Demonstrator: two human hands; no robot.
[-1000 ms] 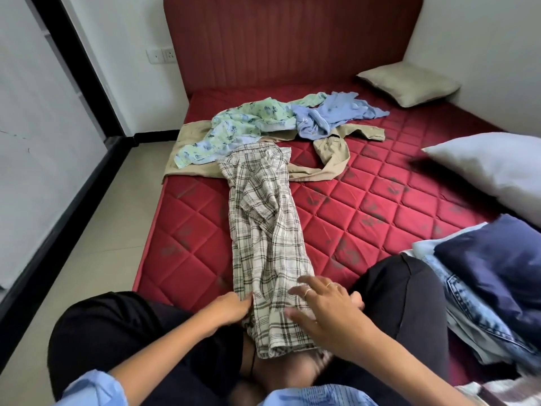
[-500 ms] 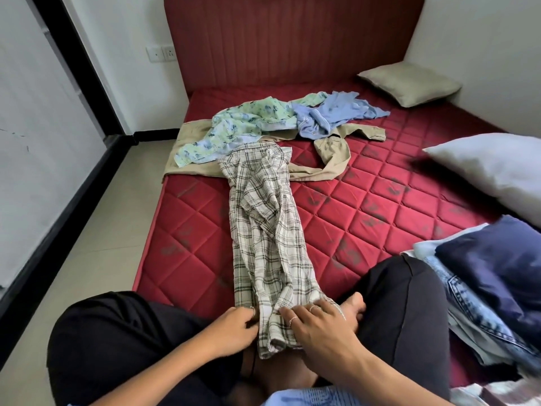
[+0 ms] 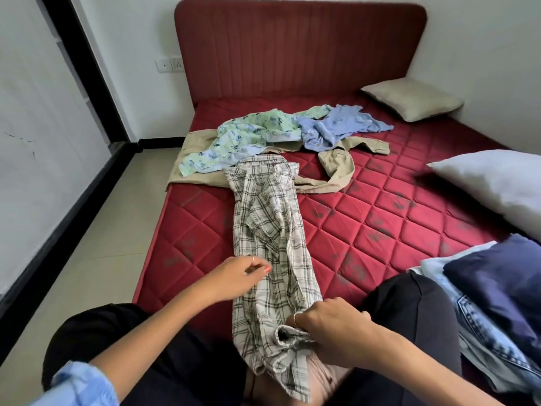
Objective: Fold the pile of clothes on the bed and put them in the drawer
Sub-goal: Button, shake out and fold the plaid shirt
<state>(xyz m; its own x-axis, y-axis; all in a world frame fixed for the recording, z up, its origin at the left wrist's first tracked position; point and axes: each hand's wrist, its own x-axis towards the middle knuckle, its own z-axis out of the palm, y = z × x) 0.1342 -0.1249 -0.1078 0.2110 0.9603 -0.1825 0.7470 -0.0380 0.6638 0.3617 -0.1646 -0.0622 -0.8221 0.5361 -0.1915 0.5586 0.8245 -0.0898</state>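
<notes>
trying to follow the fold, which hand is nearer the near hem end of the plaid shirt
Right. The right hand grips the bunched near end of the plaid shirt by the lap. The left hand is farther up, at the shirt's left edge near its middle.

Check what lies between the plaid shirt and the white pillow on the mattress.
Only bare red quilted mattress lies between the plaid shirt and the white pillow in the head view; the khaki garment sits farther back.
</notes>
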